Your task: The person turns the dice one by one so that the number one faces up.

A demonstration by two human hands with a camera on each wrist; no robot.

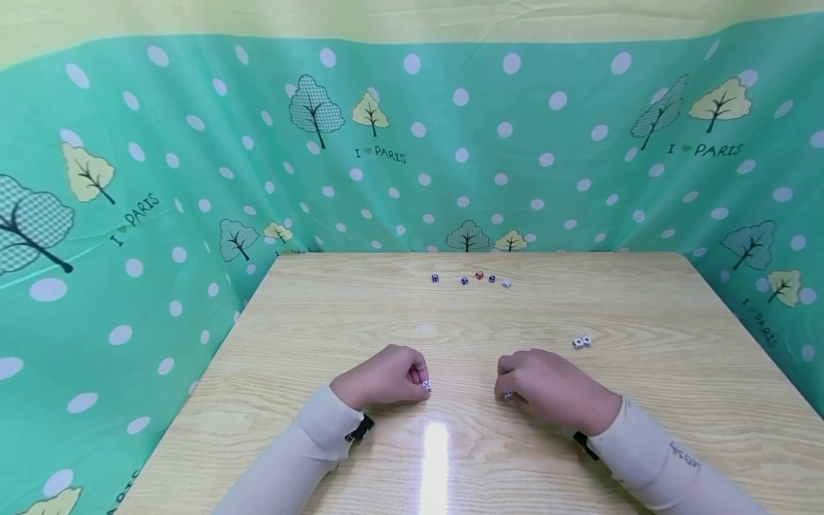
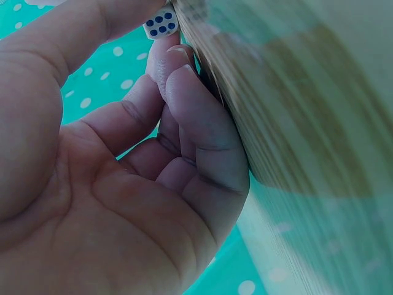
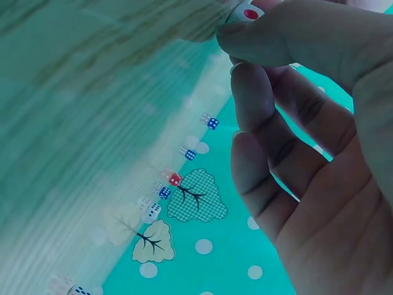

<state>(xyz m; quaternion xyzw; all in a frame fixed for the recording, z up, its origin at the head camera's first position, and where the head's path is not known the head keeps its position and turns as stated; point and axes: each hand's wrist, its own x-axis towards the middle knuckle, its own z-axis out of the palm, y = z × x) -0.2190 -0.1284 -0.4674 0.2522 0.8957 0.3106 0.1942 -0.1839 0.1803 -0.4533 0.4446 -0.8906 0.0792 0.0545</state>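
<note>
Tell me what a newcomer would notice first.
Probably the dotted green curtain behind and beside the table. Next, the left hand pinching one white die and the right hand another, below the head view's middle. Beyond, one red die stands out near the table's far edge.

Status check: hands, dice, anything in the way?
Left hand pinches white die. Right hand pinches second white die. Two loose white dice beyond right hand, not between the hands.

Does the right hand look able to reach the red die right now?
Probably not yet: the right hand pinches a white die, though the tabletop between that hand and the red die looks free.
</note>
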